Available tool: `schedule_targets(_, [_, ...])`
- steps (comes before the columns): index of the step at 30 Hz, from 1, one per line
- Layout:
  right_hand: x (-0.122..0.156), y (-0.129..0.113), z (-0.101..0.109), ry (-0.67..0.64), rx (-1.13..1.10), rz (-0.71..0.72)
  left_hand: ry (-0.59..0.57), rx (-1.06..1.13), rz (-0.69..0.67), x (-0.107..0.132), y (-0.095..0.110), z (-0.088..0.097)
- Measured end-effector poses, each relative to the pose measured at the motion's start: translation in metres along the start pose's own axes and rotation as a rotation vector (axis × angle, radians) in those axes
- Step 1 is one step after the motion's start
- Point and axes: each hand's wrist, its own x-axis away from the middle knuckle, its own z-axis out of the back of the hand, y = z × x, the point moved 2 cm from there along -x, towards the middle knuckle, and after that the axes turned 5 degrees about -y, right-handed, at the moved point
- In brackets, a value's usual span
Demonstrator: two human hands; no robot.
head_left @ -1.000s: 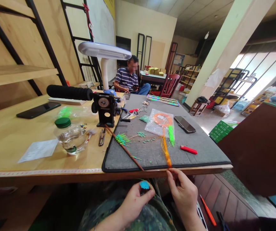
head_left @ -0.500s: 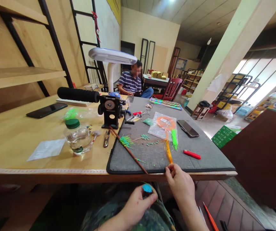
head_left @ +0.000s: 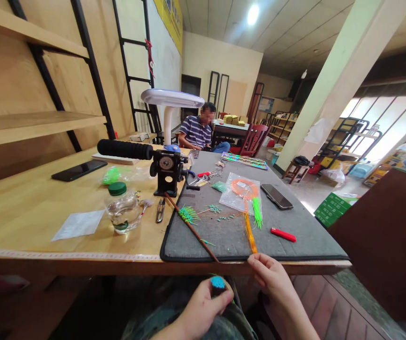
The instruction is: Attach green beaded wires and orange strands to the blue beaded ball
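Below the table edge, my left hand [head_left: 206, 304] is closed around a small dark cylinder whose round top is packed with bright blue bits [head_left: 217, 282]. A thin green-yellow strand shows beside those fingers. At the mat's front edge, my right hand [head_left: 272, 276] has thumb and fingers pinched at the near end of a bundle of orange strands [head_left: 249, 233]. That bundle runs back to a clear plastic bag [head_left: 234, 200] with an orange coil inside. Bright green strands [head_left: 257, 212] lie beside it. Left on the mat, a brown stick [head_left: 196, 231] crosses a green-and-blue cluster [head_left: 188, 215].
A red lighter [head_left: 283, 234] and a phone [head_left: 276, 196] lie on the grey mat [head_left: 189, 248]. Left are a black cranked device [head_left: 167, 172], thread snips [head_left: 160, 210], a green-capped bottle [head_left: 123, 212] and another phone [head_left: 79, 170]. A seated person [head_left: 196, 130] is behind the lamp [head_left: 173, 98].
The view has tilted up a little, so the table sits lower in the picture. Both hands keep their grips; my right hand has drawn slightly toward me at the strands' end.
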Motion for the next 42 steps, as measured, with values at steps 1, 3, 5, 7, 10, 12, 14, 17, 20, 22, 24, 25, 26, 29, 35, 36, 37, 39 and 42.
schedule_targets(1, [0.002,0.002,-0.001,-0.030,-0.031,-0.017,0.002,0.003,-0.002,0.001,0.001,-0.001])
schedule_targets(3, [0.009,0.008,-0.005,-0.069,-0.066,-0.029,0.005,0.018,-0.009,0.002,0.005,-0.001])
schedule_targets(5, [0.017,0.013,-0.009,-0.089,-0.073,-0.039,0.006,0.031,-0.012,0.004,0.009,-0.002])
schedule_targets(7, [0.025,0.019,-0.014,-0.107,-0.073,-0.056,0.003,0.029,-0.009,0.006,0.013,-0.001])
schedule_targets(10, [0.037,0.026,-0.020,-0.135,-0.091,-0.083,-0.002,0.038,-0.002,0.009,0.018,0.000])
schedule_targets(12, [0.043,0.029,-0.021,-0.137,-0.097,-0.092,-0.005,0.065,0.003,0.011,0.019,0.000])
schedule_targets(14, [0.048,0.032,-0.022,-0.141,-0.079,-0.113,-0.015,0.093,0.008,0.012,0.021,-0.001])
schedule_targets(17, [0.053,0.035,-0.024,-0.142,-0.035,-0.147,-0.031,0.120,0.043,0.010,0.023,-0.004])
schedule_targets(20, [0.057,0.034,-0.027,-0.134,-0.013,-0.138,-0.072,0.141,0.110,0.005,0.024,-0.008])
schedule_targets(22, [0.059,0.033,-0.028,-0.126,-0.001,-0.125,-0.105,0.164,0.132,0.002,0.025,-0.012])
schedule_targets(24, [0.061,0.032,-0.027,-0.120,0.021,-0.114,-0.134,0.194,0.151,0.001,0.025,-0.014])
schedule_targets(25, [0.061,0.033,-0.026,-0.119,0.035,-0.105,-0.145,0.209,0.162,0.002,0.025,-0.015])
schedule_targets(26, [0.062,0.034,-0.023,-0.116,0.052,-0.091,-0.157,0.224,0.174,0.004,0.025,-0.016])
schedule_targets(29, [0.067,0.039,-0.011,-0.026,0.152,0.017,-0.197,0.264,0.196,0.013,0.028,-0.018])
schedule_targets(35, [0.084,0.028,0.007,0.393,0.596,0.629,-0.213,0.240,0.188,0.025,0.036,-0.018])
schedule_targets(36, [0.085,0.023,0.004,0.366,0.670,0.733,-0.200,0.227,0.176,0.026,0.037,-0.018])
schedule_targets(37, [0.084,0.018,0.001,0.315,0.740,0.827,-0.187,0.217,0.157,0.026,0.037,-0.018])
schedule_targets(39, [0.079,0.009,-0.008,0.165,0.854,0.962,-0.165,0.215,0.105,0.027,0.036,-0.018])
schedule_targets(42, [0.067,0.003,-0.016,-0.039,0.935,1.001,-0.151,0.252,0.037,0.026,0.032,-0.017])
